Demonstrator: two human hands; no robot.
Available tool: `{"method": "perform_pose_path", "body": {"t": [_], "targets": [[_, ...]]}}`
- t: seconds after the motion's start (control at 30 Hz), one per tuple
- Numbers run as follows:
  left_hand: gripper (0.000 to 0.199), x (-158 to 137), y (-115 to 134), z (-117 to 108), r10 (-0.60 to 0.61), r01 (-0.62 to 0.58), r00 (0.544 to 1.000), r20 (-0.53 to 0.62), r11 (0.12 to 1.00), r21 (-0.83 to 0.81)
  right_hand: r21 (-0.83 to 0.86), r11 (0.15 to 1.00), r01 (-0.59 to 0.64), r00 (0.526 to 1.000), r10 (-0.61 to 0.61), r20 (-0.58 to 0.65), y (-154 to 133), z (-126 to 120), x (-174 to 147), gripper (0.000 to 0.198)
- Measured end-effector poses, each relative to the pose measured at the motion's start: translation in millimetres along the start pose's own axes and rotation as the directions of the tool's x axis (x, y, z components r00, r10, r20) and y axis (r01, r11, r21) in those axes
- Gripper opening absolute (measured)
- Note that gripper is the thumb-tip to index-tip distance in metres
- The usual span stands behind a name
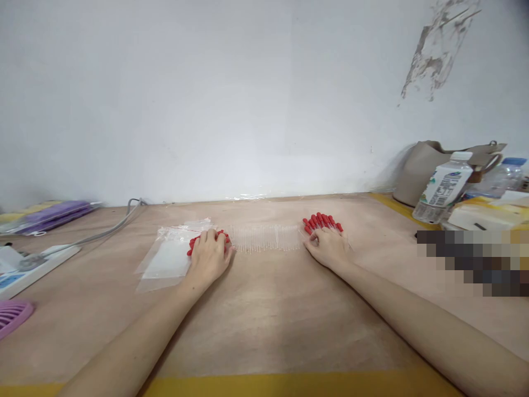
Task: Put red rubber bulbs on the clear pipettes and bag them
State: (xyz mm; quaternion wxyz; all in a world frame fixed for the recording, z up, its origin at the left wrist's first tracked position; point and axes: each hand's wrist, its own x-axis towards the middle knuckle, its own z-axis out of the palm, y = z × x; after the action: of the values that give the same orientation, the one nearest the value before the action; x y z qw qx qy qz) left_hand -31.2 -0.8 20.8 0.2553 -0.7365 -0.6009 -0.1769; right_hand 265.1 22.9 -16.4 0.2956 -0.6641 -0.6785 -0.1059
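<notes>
White wall [198, 99] backs a wood-brown tabletop [256, 314] with yellow border strips [289, 384]. Far right corner: clear plastic bottle [443, 190], white cap [461, 156]; label [446, 186] print illegible. Near mid far edge: row of thin clear tubes [264, 238]. Right hand [330, 248], thumb and forefinger bent together, any grip hidden, lies beside fanned red-topped clear droppers [321, 220]. Left hand [210, 255] curls over red bulbs [193, 245]; grip cannot be told. Step, judged: taking up small parts; next move calls for a light pinch.

Bare left hand [209, 256], bare right hand [329, 249], uncovered forearms [413, 317], slim wrists [193, 282]
</notes>
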Motion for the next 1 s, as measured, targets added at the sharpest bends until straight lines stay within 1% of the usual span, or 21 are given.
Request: {"method": "perform_pose_path", "body": {"t": [0.1,0.2,0.3,0.4,0.47,0.63,0.8,0.9,1.0], "targets": [[0.027,-0.1,-3.4,3.7,-0.005,0.001,0.998,0.062,0.998,0.071,-0.036,0.999,0.015,1.000,-0.015,0.021,-1.0,3.1,1.5,0.023],[0.025,-0.1,0.6,8.3,-0.044,0.031,0.993,0.111,0.993,0.118,-0.126,0.989,0.073,0.997,-0.068,0.040,-5.0,3.2,2.4,0.023],[0.025,1.0,4.0,11.3,-0.080,0.058,0.990,0.112,0.981,0.184,-0.227,0.965,0.134,0.990,-0.120,0.074,-9.9,2.7,3.3,0.021],[0.023,1.9,4.4,11.4,-0.073,0.049,0.992,0.105,0.974,0.220,-0.280,0.949,0.144,0.987,-0.120,0.103,-13.3,2.0,2.7,0.023],[0.023,2.0,4.2,10.0,-0.062,0.040,0.993,0.098,0.976,0.213,-0.289,0.946,0.149,0.987,-0.126,0.097,-14.8,0.3,0.6,0.026],[0.023,0.1,6.4,4.7,-0.066,0.052,0.994,0.092,0.988,0.145,-0.272,0.953,0.136,0.991,-0.128,0.045,-19.0,-9.0,-6.2,0.031],[0.026,-1.2,6.7,4.8,-0.082,0.062,0.991,0.103,0.981,0.185,-0.197,0.968,0.154,0.988,-0.147,0.050,-18.0,-10.3,-6.8,0.031],[0.024,-0.9,5.4,5.2,-0.058,0.032,0.992,0.111,0.975,0.219,-0.091,0.970,0.226,0.973,-0.221,0.062,-16.9,-8.9,-6.5,0.031],[0.023,0.6,5.8,1.6,-0.049,0.022,0.994,0.102,0.968,0.250,-0.017,0.949,0.315,0.946,-0.313,0.090,-20.2,-14.7,-8.4,0.035]]}}
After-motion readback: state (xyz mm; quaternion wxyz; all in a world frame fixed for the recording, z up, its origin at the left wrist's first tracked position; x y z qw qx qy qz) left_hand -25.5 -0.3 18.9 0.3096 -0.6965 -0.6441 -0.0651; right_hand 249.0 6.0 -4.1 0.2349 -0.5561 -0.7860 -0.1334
